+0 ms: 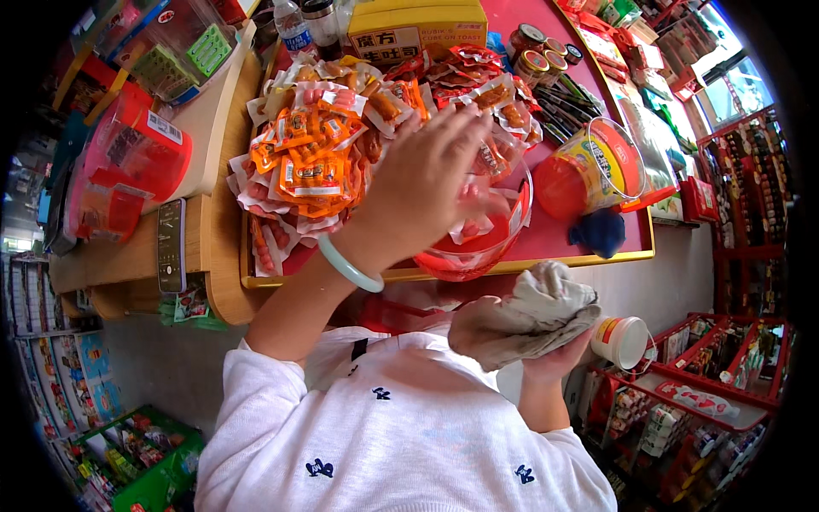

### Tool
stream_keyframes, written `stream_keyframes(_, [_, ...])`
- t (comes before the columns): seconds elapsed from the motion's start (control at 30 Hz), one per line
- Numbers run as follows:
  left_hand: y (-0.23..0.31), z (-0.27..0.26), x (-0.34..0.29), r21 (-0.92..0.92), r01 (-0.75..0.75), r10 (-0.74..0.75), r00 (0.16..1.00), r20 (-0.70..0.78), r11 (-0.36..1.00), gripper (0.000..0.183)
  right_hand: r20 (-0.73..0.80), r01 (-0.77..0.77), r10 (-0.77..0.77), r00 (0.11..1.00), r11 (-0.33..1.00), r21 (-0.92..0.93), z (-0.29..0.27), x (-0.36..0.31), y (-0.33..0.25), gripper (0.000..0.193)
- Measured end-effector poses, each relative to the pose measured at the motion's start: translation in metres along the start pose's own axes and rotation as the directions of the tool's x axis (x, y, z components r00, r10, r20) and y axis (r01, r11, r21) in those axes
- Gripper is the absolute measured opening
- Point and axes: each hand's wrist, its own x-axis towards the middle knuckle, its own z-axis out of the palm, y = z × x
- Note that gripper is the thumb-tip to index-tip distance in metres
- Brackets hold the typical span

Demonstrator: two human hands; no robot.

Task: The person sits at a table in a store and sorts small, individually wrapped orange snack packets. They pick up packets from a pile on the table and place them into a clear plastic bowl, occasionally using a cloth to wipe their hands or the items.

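Observation:
My left hand (431,175), with a pale green bangle (351,266) on its wrist, reaches over a big heap of small wrapped snack packets (320,175). Its fingers are stretched out and slightly blurred. Just beyond the thumb stands a clear red bowl (465,263) with some packets in it, partly hidden by the hand. Wrapped sausage-like packets (512,115) lie beyond the fingertips. Close to my body, my right hand (559,358) is closed around a crumpled greyish cloth (533,316), which covers most of its fingers.
A yellow carton (418,30), bottles (294,30) and lidded jars (533,64) line the table's far side. At the right sit a clear tub with a red lid (589,171) and a dark blue lump (600,232). A phone (171,247) leans at the wooden counter. Racks (699,358) stand right.

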Motion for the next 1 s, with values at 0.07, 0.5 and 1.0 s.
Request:
stream_keyframes(0.07, [-0.025, -0.006, 0.008, -0.047, 0.068, -0.069, 0.998, -0.013, 0.997, 0.041, 0.005, 0.074, -0.074, 0.997, 0.996, 0.046, -0.016, 0.001, -0.004, 0.058])
stream_keyframes(0.5, [-0.150, 0.003, 0.006, 0.582, 0.074, -0.237, 0.949, 0.208, 0.810, 0.021, -0.010, 0.155, -0.156, 0.988, 0.983, -0.104, -0.005, 0.000, -0.011, 0.064])
stream_keyframes(1.0, [0.034, -0.031, -0.048, -0.614, 0.017, -0.006, 1.000, 0.020, 0.789, 0.015, 0.439, 0.473, -0.217, 0.872, 0.605, -0.640, 0.051, 0.045, 0.012, 0.069])
